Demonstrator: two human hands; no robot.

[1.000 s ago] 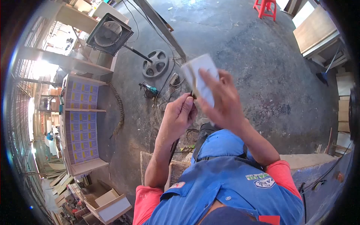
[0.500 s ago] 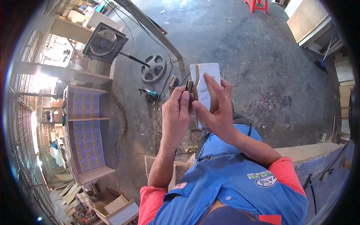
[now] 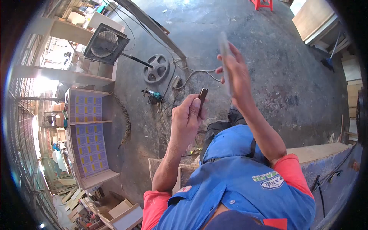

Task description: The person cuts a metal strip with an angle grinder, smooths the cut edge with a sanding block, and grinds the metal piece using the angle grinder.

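Observation:
My left hand is closed around a small dark brown rectangular block, its thumb pressed along one side and the top end sticking out. My right hand is raised up and to the right of it, gripping a thin pale wooden board. The board is blurred by motion and turned nearly edge-on, so its face hardly shows. Some right fingertips come out on the board's left side. A gap separates the board from the dark block.
A pedestal fan with a round base stands at the left. A teal power tool and cables lie on the concrete floor. Shelving lines the left, a low ledge the right. A red stool is at the back.
My right hand has moved the pale board up and right, away from the dark block, and turned it edge-on. My left hand has shifted slightly right and down, still holding the block.

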